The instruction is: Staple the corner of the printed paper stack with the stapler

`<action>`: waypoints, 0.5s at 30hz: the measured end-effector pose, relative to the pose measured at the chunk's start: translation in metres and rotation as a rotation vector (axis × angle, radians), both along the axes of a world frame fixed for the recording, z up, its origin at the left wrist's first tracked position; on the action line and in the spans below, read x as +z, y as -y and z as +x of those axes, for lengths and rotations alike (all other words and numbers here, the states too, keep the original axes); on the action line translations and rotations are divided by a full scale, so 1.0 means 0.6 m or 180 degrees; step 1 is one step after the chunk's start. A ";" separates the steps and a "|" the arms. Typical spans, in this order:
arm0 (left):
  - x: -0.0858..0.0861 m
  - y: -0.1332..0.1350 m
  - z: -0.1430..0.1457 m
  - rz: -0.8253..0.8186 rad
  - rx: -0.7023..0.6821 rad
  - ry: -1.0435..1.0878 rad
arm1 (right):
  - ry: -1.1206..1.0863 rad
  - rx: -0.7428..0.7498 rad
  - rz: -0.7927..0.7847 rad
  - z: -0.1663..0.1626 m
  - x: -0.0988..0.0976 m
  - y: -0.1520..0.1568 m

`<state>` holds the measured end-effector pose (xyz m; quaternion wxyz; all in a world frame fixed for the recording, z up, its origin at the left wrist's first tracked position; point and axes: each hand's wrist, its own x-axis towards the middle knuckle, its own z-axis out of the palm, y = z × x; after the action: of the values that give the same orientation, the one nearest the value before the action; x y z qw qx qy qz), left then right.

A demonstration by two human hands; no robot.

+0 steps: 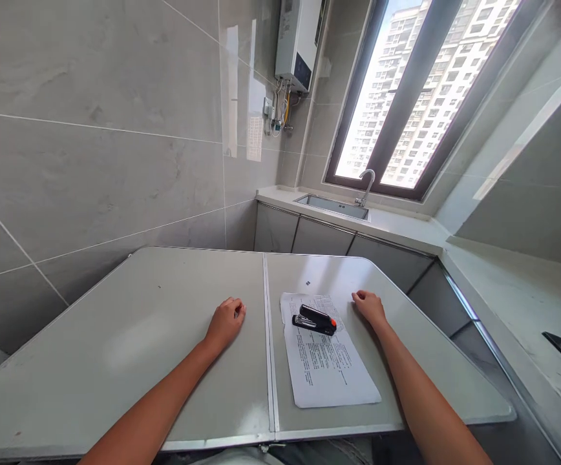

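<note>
A printed sheet of paper [326, 365] lies on the grey folding table [130, 336], right of its middle seam. A black stapler with an orange tip [315, 320] rests on the paper's far end. My left hand [225, 321] lies on the table left of the seam, fingers curled under, holding nothing. My right hand [370, 305] rests on the table just right of the paper's far corner, fingers curled down, holding nothing. Neither hand touches the stapler.
A small dark speck [308, 283] lies on the table beyond the paper. Behind the table run a counter with a sink [333, 206] and tap [368, 184] under a window. A water heater [297, 42] hangs on the tiled wall. Another counter [518, 297] runs along the right.
</note>
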<state>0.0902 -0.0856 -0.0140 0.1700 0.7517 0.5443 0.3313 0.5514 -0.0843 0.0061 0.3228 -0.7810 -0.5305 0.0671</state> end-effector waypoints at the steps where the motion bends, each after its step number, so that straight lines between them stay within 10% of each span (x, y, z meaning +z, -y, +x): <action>1: 0.000 0.000 0.000 -0.0008 -0.0031 -0.0039 | 0.0028 -0.0119 -0.0035 0.010 -0.006 -0.003; 6: -0.002 -0.004 -0.001 -0.0036 -0.0095 -0.0153 | -0.0027 0.0076 0.0135 -0.002 -0.013 0.006; 12: -0.003 -0.005 0.001 -0.0050 -0.0068 -0.0050 | -0.1023 0.2567 -0.0235 -0.086 -0.007 0.040; 15: -0.002 -0.004 0.003 -0.0052 -0.0064 -0.0059 | -0.0767 0.2823 -0.0391 -0.130 -0.015 0.059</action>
<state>0.0920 -0.0833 -0.0154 0.1744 0.7587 0.5410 0.3181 0.4731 -0.1195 -0.0031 0.2754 -0.4829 -0.7671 0.3203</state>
